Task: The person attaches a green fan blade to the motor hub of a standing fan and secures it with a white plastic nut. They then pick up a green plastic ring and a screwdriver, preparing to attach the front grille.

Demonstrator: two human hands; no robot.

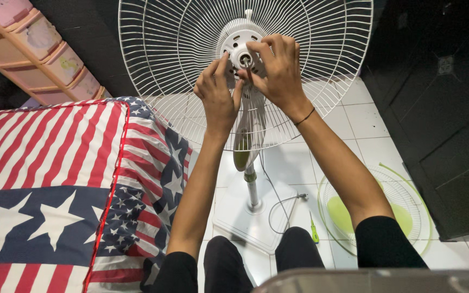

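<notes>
Flanking fan hub [241, 54]: striped mattress [44, 179]; front grille [375, 209]

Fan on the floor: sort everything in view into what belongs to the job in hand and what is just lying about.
In hand:
- rear fan guard
- motor hub, touched by left hand and right hand
- fan stand and base
- detached front guard
- green screwdriver

Lying about:
- striped, starred mattress
- pink drawer unit
- dark door

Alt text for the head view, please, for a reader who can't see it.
Both hands, left hand and right hand, work at the motor hub inside a white rear fan grille. On the tiled floor lie a green screwdriver and the front grille.
</notes>
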